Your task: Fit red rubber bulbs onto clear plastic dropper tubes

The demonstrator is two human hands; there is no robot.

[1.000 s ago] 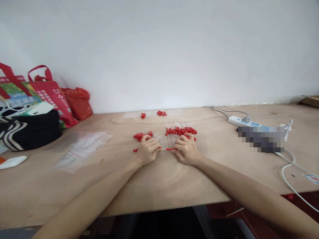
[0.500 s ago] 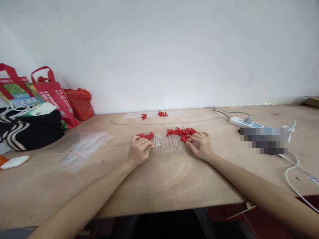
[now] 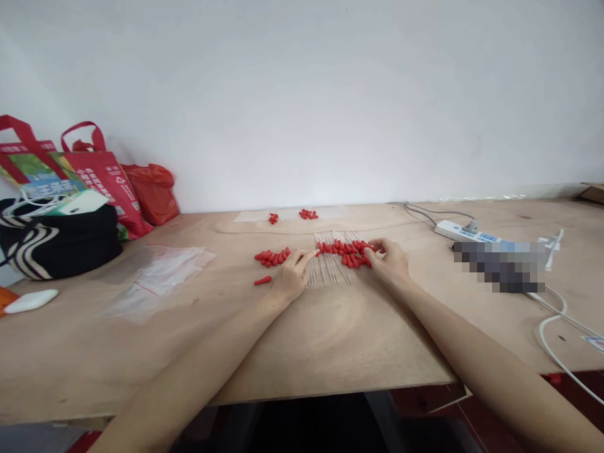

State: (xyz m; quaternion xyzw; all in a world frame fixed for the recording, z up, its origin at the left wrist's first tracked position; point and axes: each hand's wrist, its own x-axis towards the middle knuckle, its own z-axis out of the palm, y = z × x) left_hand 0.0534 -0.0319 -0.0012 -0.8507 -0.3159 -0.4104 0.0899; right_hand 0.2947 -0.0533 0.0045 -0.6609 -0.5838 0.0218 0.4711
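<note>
at the far left of the plywood table (image 3: pixel 330 352), a black-and-white striped bag (image 3: pixel 51 242) sits in front of two red tote bags (image 3: pixel 101 179) and a red plastic bag (image 3: pixel 153 192), all against the wall. a small white object (image 3: pixel 31 301) lies near the table's left edge, and flat clear plastic bags (image 3: pixel 160 270) lie further in.

towards the middle, a loose heap of red caps (image 3: pixel 272 256) lies just left of the left hand (image 3: pixel 292 277), with a single red cap (image 3: pixel 263 280) lying apart, nearer the person. the left hand's fingers are stretched forward and close together, tips at the left side of the clear tubes (image 3: pixel 330 269); whether they pinch one is too small to tell.

the tubes lie side by side in the middle of the table, between the two hands, their far ends bearing a row of red caps (image 3: pixel 344 248). the right hand (image 3: pixel 389 261) rests at the row's right end, thumb and forefinger drawn near each other at the caps (a grip cannot be made out).

a power strip (image 3: pixel 465 233) and a white cable (image 3: pixel 552 327) lie to the right.
</note>
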